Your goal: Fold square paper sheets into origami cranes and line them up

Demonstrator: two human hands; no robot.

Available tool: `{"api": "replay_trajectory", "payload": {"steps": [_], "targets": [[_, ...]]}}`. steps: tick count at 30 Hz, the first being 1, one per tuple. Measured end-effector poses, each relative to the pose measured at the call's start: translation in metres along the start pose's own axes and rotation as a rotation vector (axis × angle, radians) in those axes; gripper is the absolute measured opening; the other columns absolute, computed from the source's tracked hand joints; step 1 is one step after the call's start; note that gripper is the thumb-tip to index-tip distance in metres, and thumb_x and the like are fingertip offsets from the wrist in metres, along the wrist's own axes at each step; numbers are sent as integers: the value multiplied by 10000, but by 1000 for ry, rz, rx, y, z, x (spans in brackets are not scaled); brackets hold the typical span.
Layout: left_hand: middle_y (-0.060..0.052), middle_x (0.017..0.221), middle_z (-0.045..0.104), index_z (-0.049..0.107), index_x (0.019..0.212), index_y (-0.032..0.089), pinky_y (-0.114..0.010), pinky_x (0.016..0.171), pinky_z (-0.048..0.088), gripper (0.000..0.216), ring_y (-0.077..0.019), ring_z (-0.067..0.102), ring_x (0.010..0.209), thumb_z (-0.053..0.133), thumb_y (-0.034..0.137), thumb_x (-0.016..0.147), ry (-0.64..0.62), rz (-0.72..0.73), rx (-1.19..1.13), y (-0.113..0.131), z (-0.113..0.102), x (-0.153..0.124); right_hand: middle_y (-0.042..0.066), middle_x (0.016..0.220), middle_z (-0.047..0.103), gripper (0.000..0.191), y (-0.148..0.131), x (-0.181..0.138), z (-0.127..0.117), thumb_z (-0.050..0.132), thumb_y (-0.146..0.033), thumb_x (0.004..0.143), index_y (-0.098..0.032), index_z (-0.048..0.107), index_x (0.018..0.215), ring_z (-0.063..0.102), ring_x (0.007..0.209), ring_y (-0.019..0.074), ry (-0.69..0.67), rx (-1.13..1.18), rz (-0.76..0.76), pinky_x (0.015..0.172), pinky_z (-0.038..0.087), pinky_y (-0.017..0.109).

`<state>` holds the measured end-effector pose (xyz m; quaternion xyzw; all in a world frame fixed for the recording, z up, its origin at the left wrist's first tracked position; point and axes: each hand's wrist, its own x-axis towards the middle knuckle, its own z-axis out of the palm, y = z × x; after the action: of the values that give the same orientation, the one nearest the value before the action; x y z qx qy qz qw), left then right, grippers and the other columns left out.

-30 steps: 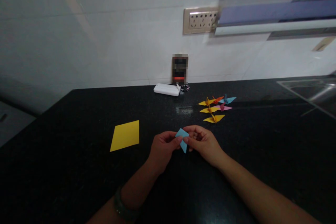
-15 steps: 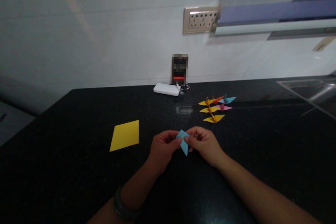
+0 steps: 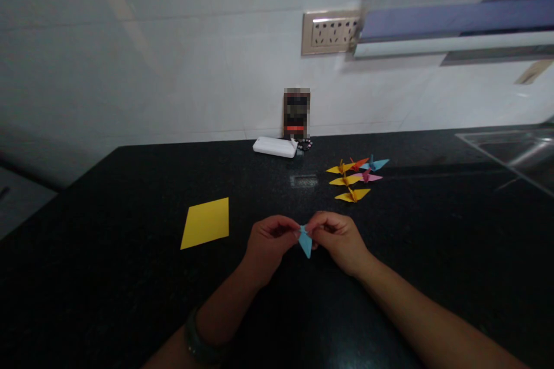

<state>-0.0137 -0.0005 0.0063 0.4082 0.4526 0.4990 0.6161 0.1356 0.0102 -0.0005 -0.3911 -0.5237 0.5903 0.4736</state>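
Nearest, a dark bangle circles my left wrist; beyond it my left hand and my right hand nearly meet over the black speckled countertop, each with thumb and fingers pinched on a light-blue folded origami paper; its narrow point aims toward me, its far end is mostly covered by my fingers; to the left, apart from my hands, a yellow paper sheet lies flat; farther off, on the right, sits a yellow crane, then a second yellow crane beside a pink crane, then a third yellow crane, an orange-red crane and a blue crane; at the far edge lies a white oblong device with a beaded strap; behind it stands a dark item, blurred out, near the pale wall.
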Motion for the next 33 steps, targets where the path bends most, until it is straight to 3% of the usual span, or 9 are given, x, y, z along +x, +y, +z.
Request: {"api": "replay_trajectory", "payload": {"steps": [3, 9, 12, 15, 19, 24, 33], "targets": [[-3, 665, 658, 647, 802, 166, -260, 612, 483, 178, -115, 597, 594, 666, 233, 639, -33, -100, -82, 1, 0, 0, -24, 605, 541, 64, 0, 1, -3, 575, -136, 675, -174, 621, 653, 506, 483, 76, 3, -57, -76, 463, 406, 211], [-14, 612, 645, 651, 685, 123, -223, 583, 461, 203, -100, 572, 567, 701, 303, 605, -27, -137, 62, 6, 2, -1, 11, 653, 543, 132, -6, -2, -4, 529, -125, 718, -189, 636, 675, 520, 607, 115, -36, -304, -235, 545, 413, 242], [-9, 606, 649, 653, 681, 132, -233, 590, 462, 183, -107, 576, 569, 697, 294, 609, -12, -105, 61, 6, 2, -1, 8, 662, 545, 96, -9, -4, -1, 529, -182, 732, -194, 614, 776, 515, 595, 114, -23, -264, -165, 531, 417, 238], [-11, 617, 656, 656, 687, 139, -235, 598, 455, 165, -115, 580, 582, 685, 290, 627, 3, -50, 117, 5, 1, 0, -14, 641, 538, 196, -7, -3, 2, 585, -263, 715, -194, 556, 896, 507, 559, 101, 17, -144, -35, 511, 420, 224], [-20, 637, 659, 661, 692, 147, -237, 593, 438, 168, -128, 575, 601, 666, 309, 649, 30, 33, 261, 2, -2, -1, -25, 569, 523, 215, -4, 0, 3, 620, -356, 695, -166, 557, 772, 477, 496, 85, -17, -125, 71, 473, 394, 214], [-19, 627, 643, 652, 691, 154, -237, 573, 427, 185, -133, 562, 591, 633, 338, 677, 40, 92, 380, 1, -2, -3, -20, 557, 539, 263, -5, 0, 2, 631, -406, 677, -152, 568, 708, 469, 472, 77, -51, -68, 100, 460, 385, 213], [17, 565, 569, 588, 646, 154, -208, 522, 384, 169, -98, 499, 531, 616, 314, 692, -24, 92, 323, 3, 0, -4, -13, 518, 542, 234, -8, -3, 4, 622, -372, 696, -143, 596, 651, 457, 453, 76, -39, -72, 85, 448, 360, 212]]}}
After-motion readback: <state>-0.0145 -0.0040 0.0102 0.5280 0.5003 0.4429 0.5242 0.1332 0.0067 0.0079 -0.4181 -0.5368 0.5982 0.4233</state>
